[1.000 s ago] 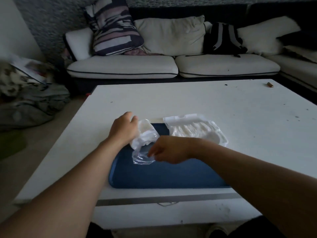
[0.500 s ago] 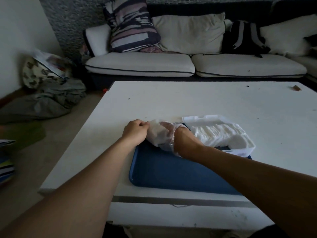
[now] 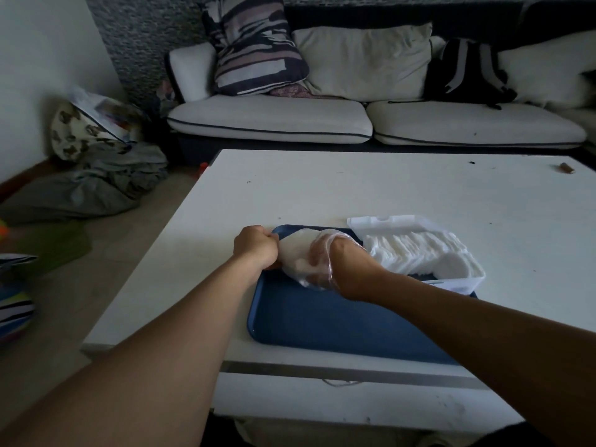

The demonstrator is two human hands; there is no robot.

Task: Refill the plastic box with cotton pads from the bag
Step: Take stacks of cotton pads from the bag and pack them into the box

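My left hand (image 3: 256, 246) grips the bag (image 3: 295, 256); my right hand (image 3: 325, 253) is inside it, grip unclear. The plastic box (image 3: 464, 279) overhangs the blue tray's (image 3: 322, 321) right edge.

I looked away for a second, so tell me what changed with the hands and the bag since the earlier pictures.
The right hand, which a second ago pinched the clear bag from outside, has gone inside it, toward the cotton pads there. The left hand still grips the bag's other end. The plastic box, already holding pads, stays on the blue tray.
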